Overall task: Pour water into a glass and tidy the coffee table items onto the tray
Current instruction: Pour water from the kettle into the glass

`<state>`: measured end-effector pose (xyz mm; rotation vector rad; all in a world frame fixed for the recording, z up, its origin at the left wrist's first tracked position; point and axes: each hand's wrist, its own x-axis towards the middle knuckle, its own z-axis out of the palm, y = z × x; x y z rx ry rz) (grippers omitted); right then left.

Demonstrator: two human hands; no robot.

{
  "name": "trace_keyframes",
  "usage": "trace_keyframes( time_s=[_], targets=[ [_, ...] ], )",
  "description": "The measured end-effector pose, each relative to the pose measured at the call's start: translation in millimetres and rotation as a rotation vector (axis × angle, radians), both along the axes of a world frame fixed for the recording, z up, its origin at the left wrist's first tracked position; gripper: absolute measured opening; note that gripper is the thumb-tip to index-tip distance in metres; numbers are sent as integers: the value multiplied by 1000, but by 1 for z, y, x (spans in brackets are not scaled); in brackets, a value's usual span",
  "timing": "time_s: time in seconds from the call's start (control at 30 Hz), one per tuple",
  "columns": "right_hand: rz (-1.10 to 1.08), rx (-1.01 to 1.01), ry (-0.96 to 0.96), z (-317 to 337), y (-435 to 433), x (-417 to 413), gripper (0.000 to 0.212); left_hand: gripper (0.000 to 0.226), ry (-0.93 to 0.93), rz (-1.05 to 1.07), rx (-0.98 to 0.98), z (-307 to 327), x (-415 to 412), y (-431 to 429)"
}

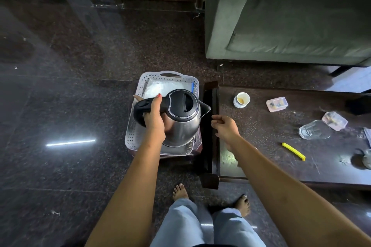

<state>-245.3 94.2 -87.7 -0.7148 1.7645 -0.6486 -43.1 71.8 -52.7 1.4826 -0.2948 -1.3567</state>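
My left hand (153, 117) grips the black handle of a steel electric kettle (181, 118), which hangs upright over a white perforated tray (140, 86) standing left of the coffee table. Its spout points right. My right hand (224, 127) hovers over the table's left edge, fingers loosely curled and holding nothing. On the dark coffee table (271, 156) lie a clear glass (314, 129) on its side, a white cup (242, 99), two small lidded plastic boxes (277, 104) (334, 120) and a yellow clip (293, 151).
A grey-green sofa (291, 22) stands behind the table. A dark object (364, 159) sits at the table's right edge, cut off by the frame. My bare feet (180, 191) stand on the polished dark floor (60, 106) by the table's near corner.
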Motion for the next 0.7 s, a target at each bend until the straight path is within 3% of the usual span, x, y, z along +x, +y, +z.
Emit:
trace_keyframes(
  time_s=[0.07,0.17,0.3,0.47,0.7],
  targets=[
    [-19,-16,-1,2,5,-12,29,64,-12,-25,-32,12,-12,0],
    [-56,-31,-10,8,14,-39,28,88,-66,-83,-48,29,-40,4],
    [-126,-53,-6,19,29,-84,26,61,-78,-47,-8,47,-87,18],
    [-125,-100,51,31,49,-158,27,94,-104,-118,-13,60,-161,38],
    [-212,-118,38,39,77,-264,25,102,-90,-185,27,62,-272,65]
  ],
)
